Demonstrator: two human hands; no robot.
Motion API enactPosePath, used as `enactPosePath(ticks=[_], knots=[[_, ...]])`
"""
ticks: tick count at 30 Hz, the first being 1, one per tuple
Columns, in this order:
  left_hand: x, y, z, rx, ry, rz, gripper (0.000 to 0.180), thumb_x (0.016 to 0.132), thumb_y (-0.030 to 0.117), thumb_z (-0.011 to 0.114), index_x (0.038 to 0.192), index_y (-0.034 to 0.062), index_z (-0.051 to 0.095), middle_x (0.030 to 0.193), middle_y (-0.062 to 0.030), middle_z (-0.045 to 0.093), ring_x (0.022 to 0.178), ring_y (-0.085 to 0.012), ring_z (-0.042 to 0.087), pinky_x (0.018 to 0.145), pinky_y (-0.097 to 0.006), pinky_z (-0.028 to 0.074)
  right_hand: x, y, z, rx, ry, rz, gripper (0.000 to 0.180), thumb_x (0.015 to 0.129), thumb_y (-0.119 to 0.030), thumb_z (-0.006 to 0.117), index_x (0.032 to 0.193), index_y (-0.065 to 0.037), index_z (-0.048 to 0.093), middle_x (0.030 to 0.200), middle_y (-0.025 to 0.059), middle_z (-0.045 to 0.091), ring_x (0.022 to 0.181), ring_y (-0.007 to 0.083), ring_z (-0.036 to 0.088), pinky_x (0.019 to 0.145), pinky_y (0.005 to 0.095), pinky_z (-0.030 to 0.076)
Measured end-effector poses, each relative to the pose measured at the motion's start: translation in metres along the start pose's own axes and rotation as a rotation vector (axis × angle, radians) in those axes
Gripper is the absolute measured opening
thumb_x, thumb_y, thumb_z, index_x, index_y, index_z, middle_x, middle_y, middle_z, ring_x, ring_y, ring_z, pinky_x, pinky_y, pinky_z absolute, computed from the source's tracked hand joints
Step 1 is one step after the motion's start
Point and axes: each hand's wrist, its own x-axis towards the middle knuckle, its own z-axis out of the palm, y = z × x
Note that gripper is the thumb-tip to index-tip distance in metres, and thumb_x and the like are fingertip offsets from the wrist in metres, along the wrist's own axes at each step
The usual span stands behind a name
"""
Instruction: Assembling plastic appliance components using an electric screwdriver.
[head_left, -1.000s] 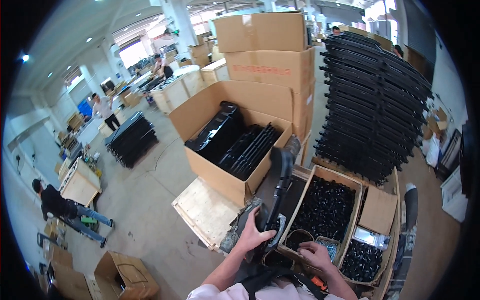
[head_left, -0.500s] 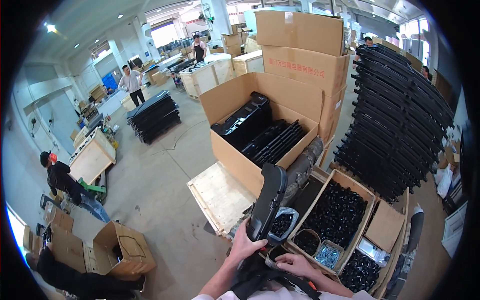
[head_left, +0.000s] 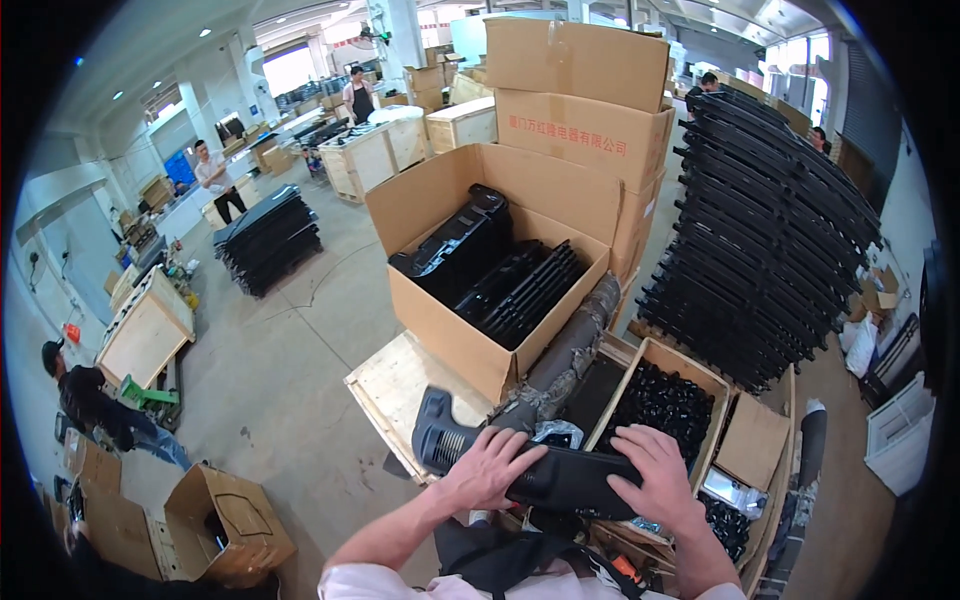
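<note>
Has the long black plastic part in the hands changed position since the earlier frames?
Yes. The black plastic part stood upright against the large open carton before; now it lies crosswise below it, under the left hand and right hand.

Concrete floor (head_left: 290, 350) is carrying nearly everything. Wooden pallet (head_left: 400, 385) is lying flat on it, with a big open cardboard box (head_left: 460, 340) of black parts sitting on top. Stack of black panels (head_left: 268, 240) is resting directly on the floor, well apart to the left. Small open carton (head_left: 225, 520) is sitting on the floor near the lower left. Wooden crate (head_left: 145, 335) is standing further left.
</note>
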Motion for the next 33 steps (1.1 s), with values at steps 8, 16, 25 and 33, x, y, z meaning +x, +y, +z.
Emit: enactPosePath(ticks=[8, 16, 25, 33], knots=[[0.049, -0.037, -0.018, 0.211, 0.021, 0.395, 0.095, 0.071, 0.018, 0.082, 0.157, 0.0143, 0.042, 0.148, -0.0181, 0.05, 0.145, -0.0349, 0.044, 0.126, -0.054, 0.027, -0.017, 0.022, 0.049, 0.305, -0.64, 0.637, 0.062, 0.092, -0.043, 0.072, 0.137, -0.001, 0.06, 0.124, 0.0279, 0.07, 0.115, 0.042, 0.069, 0.099, 0.0471, 0.054], [0.025, -0.051, 0.03, -0.354, 0.592, -0.457, 0.075, 0.085, 0.019, 0.078, 0.153, 0.0082, 0.046, 0.142, -0.0232, 0.055, 0.135, -0.042, 0.05, 0.114, -0.049, 0.041, -0.044, 0.054, 0.146, 0.936, -0.137, 0.95, 0.052, 0.097, -0.023, 0.074, 0.134, 0.009, 0.056, 0.118, 0.0174, 0.072, 0.104, 0.0238, 0.071, 0.093, 0.038, 0.056], [-0.063, -0.077, 0.102, -0.441, 0.143, -0.387, 0.033, 0.094, 0.021, 0.068, 0.122, 0.0036, 0.07, 0.114, -0.0192, 0.073, 0.107, -0.0389, 0.069, 0.095, -0.048, 0.054, 0.039, 0.087, 0.211, 1.454, 0.084, 1.171, 0.035, 0.096, -0.016, 0.068, 0.123, 0.006, 0.066, 0.111, 0.0141, 0.073, 0.1, 0.0259, 0.071, 0.092, 0.0407, 0.057], [-0.114, -0.101, 0.113, -0.471, 0.14, -0.534, 0.034, 0.095, 0.022, 0.068, 0.124, 0.0049, 0.069, 0.11, -0.0183, 0.073, 0.103, -0.0361, 0.07, 0.091, -0.047, 0.055, 0.15, 0.131, 0.258, 1.622, 0.182, 1.075, 0.031, 0.098, -0.011, 0.059, 0.125, 0.002, 0.065, 0.117, 0.0146, 0.072, 0.108, 0.0299, 0.07, 0.1, 0.0464, 0.056]])
